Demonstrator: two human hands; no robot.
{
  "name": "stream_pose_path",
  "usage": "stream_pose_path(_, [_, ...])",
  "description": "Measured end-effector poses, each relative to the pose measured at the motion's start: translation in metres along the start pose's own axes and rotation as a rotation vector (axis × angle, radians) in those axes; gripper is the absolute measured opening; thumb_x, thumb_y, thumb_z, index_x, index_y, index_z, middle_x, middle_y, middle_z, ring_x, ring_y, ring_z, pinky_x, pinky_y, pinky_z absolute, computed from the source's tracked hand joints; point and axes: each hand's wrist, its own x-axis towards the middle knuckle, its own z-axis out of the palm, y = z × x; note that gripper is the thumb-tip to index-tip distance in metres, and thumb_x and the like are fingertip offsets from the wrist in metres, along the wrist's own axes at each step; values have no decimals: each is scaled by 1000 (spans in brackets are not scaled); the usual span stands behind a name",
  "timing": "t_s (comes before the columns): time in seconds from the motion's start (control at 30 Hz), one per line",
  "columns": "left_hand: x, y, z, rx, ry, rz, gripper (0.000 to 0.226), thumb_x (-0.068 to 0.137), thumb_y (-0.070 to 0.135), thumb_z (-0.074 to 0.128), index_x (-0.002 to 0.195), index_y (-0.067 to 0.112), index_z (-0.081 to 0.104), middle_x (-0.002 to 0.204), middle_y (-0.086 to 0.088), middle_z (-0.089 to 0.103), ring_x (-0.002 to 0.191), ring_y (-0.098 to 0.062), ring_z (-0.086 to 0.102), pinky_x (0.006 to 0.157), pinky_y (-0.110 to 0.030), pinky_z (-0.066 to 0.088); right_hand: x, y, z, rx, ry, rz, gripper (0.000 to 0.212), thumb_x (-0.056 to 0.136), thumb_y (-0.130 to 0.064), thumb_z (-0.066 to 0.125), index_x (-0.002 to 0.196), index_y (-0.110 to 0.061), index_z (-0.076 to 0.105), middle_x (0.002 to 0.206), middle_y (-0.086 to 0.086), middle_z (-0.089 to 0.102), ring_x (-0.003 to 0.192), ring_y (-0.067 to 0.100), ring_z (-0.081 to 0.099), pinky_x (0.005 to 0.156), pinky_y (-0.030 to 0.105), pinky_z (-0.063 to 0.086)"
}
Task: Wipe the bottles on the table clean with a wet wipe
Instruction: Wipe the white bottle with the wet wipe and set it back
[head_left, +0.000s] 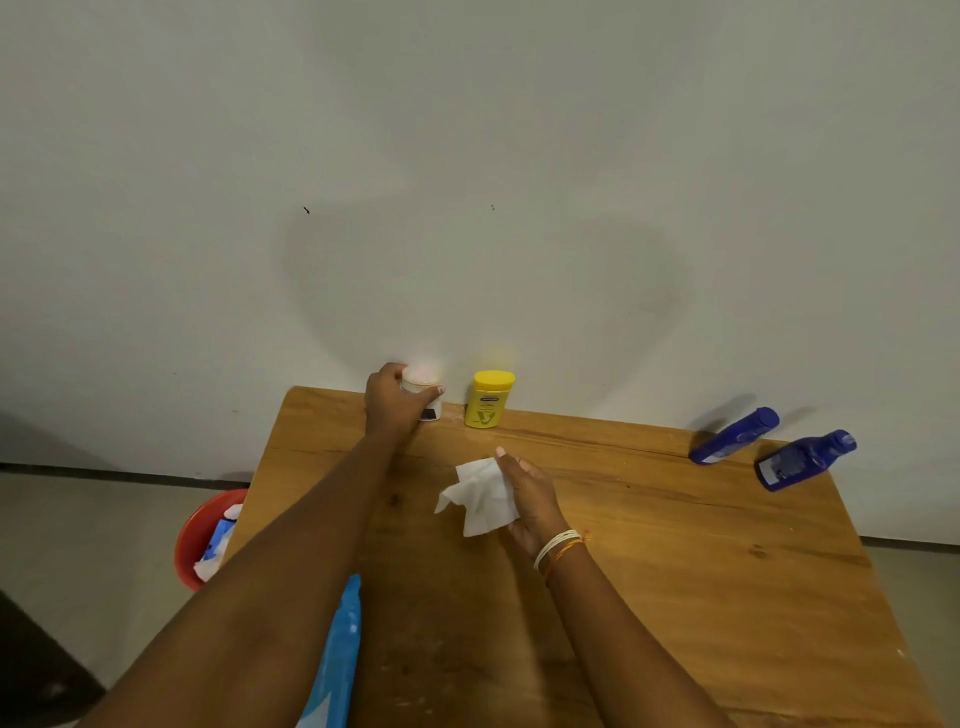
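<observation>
So this looks like the middle of the job, though honestly you can't read cleanliness off any of the bottles from here. The left hand (390, 401) is stretched out to the far edge of the tabletop (675, 561), with its fingers (435, 393) curled around a small white jar (425, 395) that sits right against the wall. The right hand (524, 493) is nearer the middle with the wet wipe (480, 496) draped across its palm, fingers fairly straight and close together, more cradling it than pinching. The wipe is crumpled and not touching any bottle, so I'd guess the white jar is the one being dealt with. Just beside it stands a yellow bottle (488, 399), upright. Well apart, at the right end, two blue bottles (735, 435) (805, 460) stand side by side. So maybe four containers in total, and I can't tell which are finished. The blue wipes pack (340, 654) lies at the near edge by the left arm, and a red bin (205, 538) on the floor holds some scraps, possibly used wipes.
</observation>
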Motion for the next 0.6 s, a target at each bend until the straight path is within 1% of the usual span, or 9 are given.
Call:
stream_pose_path(0.1, [1,-1,4,8,27,23,51,74,30,80,113,7,57,110,-8,63,92,-19,55,69,-22,46,0,-2,-1,0,11,8,17,85,-28,68,85,-12,64,87,15,66,82,29,62,87,50,51])
stream_pose_path(0.2, [-3,-3,-1,-51,80,38,40,77,32,78,102,7,60,97,-3,62,85,-17,56,64,-20,42,-6,-6,-1,37,-5,21,15,87,-26,66,87,-12,62,86,14,66,80,27,62,85,48,51])
stream_pose_path(0.27, [-7,-4,-7,-117,109,29,34,79,31,75,98,6,62,94,-4,64,84,-17,57,66,-22,40,-12,-11,0,85,-10,32,11,87,-21,66,90,-11,61,87,14,65,82,28,63,87,49,51])
stream_pose_path(0.33, [-13,-2,-14,-183,121,19,30,81,30,74,98,8,63,95,-4,65,85,-18,60,69,-24,43,-20,-16,2,145,-24,30,13,86,-14,65,97,-10,59,94,17,65,89,31,63,86,51,51])
stream_pose_path(0.4, [-26,4,-19,-266,124,0,28,80,30,75,97,11,64,93,-3,67,85,-18,64,68,-25,49,-30,-21,3,166,-39,-12,13,86,-8,64,97,-11,58,98,18,64,90,31,62,79,47,54])
stream_pose_path(0.47, [-46,16,-21,-362,106,-24,29,79,29,76,99,11,65,92,-2,68,81,-14,66,65,-21,53,-42,-27,4,148,-31,-85,10,86,-5,63,89,-12,58,96,16,64,85,27,62,74,42,54])
stream_pose_path(0.6, [-88,46,-22,-512,18,6,29,78,30,77,94,9,63,87,-3,69,74,-13,67,61,-23,54,-76,-38,-7,122,31,-205,13,86,-2,61,86,-14,57,92,15,64,82,26,62,76,42,54])
